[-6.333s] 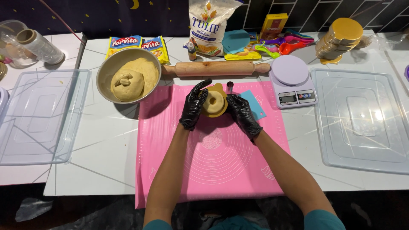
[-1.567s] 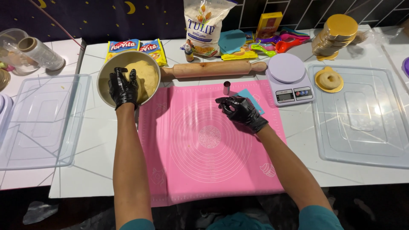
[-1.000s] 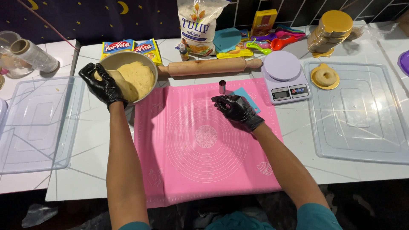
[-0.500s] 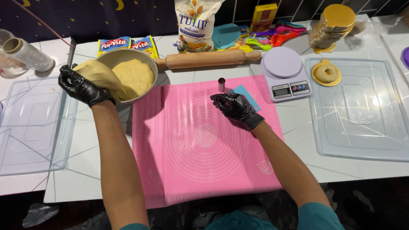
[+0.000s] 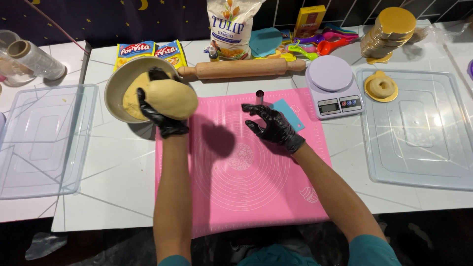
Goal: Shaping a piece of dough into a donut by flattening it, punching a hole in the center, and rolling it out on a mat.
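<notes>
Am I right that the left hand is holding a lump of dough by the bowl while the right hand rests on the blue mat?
Not quite: the mat is pink, not blue, as the head view shows. The rest holds: the left hand holds the dough by the bowl, and the right hand rests on the mat.

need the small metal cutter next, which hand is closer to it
Right. The right hand rests on the pink mat just below the cutter; the left hand holds dough by the bowl.
</notes>
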